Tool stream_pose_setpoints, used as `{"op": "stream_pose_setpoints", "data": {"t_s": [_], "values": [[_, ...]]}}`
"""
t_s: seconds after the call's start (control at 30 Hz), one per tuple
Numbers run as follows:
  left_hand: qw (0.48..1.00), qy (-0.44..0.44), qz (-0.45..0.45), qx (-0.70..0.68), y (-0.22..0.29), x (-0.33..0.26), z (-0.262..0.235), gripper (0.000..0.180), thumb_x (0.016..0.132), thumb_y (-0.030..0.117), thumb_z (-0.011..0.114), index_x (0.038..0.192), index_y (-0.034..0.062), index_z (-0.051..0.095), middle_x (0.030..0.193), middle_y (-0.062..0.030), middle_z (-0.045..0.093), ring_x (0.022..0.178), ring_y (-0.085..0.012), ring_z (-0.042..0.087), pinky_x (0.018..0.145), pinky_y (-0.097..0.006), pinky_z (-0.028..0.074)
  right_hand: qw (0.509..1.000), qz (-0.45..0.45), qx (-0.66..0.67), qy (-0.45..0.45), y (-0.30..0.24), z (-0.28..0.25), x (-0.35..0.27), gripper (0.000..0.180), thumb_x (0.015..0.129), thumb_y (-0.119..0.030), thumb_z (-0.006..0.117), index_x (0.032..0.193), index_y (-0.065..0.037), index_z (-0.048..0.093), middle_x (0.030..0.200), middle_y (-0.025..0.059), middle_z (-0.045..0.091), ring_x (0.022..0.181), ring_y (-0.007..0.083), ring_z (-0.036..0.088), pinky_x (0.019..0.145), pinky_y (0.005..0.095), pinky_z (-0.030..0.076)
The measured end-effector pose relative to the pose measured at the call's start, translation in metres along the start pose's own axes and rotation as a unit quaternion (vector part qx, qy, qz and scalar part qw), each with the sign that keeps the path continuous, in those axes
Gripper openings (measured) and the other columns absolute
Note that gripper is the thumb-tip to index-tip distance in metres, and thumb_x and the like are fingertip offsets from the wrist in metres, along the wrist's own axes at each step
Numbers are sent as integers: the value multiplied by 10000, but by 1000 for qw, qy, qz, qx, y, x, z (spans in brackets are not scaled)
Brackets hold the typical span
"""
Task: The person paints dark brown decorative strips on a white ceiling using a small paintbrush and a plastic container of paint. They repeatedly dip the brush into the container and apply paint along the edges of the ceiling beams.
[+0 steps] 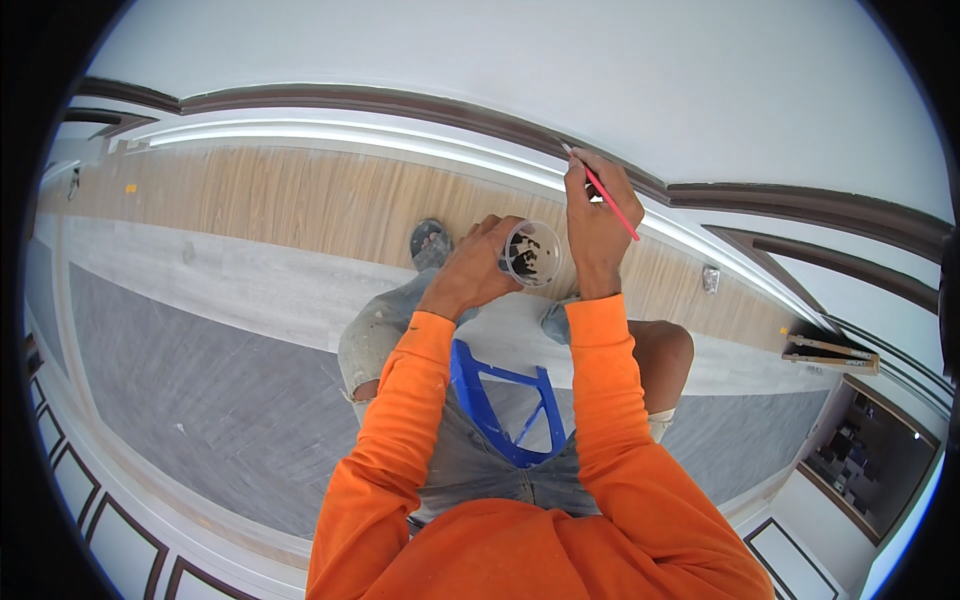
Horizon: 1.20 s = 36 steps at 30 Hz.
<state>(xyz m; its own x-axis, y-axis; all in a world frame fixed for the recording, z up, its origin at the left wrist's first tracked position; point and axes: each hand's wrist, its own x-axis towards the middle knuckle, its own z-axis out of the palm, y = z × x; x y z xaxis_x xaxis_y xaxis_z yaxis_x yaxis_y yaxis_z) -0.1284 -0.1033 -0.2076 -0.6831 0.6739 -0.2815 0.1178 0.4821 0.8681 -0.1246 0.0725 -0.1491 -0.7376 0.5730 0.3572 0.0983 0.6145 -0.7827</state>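
Observation:
My left hand (472, 268) is wrapped round the side of a clear plastic cup (538, 250). Dark brown paint smears its inside. Just right of it and farther out, my right hand (603, 215) grips a thin paintbrush (618, 211) with a red handle, fingers pinched near the bristle end. The brush tip is at the dark brown wall moulding (480, 118); whether it touches is too small to tell. A white wall (600, 70) rises beyond the moulding.
Between my legs shows a blue plastic frame (500, 440), perhaps part of a stool. A bright light strip (340, 132) runs below the moulding, above wood-look flooring (290, 195). A small packet (710, 279) lies at the right, with long cartons (830, 355) farther right.

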Motion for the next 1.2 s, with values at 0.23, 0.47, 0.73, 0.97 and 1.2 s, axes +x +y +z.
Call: {"op": "stream_pose_setpoints", "data": {"t_s": [0.23, 0.47, 0.73, 0.97, 1.2], "values": [[1000, -4, 1, -5, -2, 0, 1, 752, 702, 115, 930, 1381, 103, 609, 1332, -168, 631, 1269, -413, 627, 1101, -468, 532, 1000, -19, 9, -15, -5, 3, -1, 147, 933, -24, 762, 1073, -34, 807, 964, 98, 783, 768, 157, 731, 602, 269, 537], [1000, -3, -4, -7, 1, 0, 0, 751, 704, 114, 930, 1383, 109, 609, 1325, -163, 629, 1268, -414, 626, 1102, -472, 530, 1000, 14, -12, 4, -3, -2, 1, 138, 933, -22, 759, 1062, -39, 807, 940, 89, 774, 759, 151, 721, 606, 275, 537], [1000, -2, -3, -6, -1, 2, 0, 756, 707, 122, 932, 1389, 109, 607, 1328, -160, 628, 1275, -415, 622, 1107, -474, 525, 1000, 0, 5, 9, 0, -1, 4, 136, 931, -29, 760, 1058, -38, 809, 933, 84, 771, 750, 144, 713, 603, 270, 533], [1000, -4, -8, -7, -1, 1, 1, 758, 715, 149, 939, 1394, 105, 606, 1347, -161, 632, 1285, -408, 625, 1103, -482, 526, 1000, 19, 11, -22, -8, -5, 3, 136, 922, -34, 768, 1051, -42, 811, 928, 79, 770, 758, 148, 716, 611, 270, 535], [1000, -8, -10, -19, 6, -1, -4, 752, 731, 178, 936, 1401, 100, 604, 1340, -168, 638, 1300, -411, 616, 1105, -480, 517, 1000, 14, -11, 8, -2, -9, 3, 127, 926, -42, 768, 1046, -42, 809, 951, 81, 779, 749, 143, 705, 618, 270, 534]]}}
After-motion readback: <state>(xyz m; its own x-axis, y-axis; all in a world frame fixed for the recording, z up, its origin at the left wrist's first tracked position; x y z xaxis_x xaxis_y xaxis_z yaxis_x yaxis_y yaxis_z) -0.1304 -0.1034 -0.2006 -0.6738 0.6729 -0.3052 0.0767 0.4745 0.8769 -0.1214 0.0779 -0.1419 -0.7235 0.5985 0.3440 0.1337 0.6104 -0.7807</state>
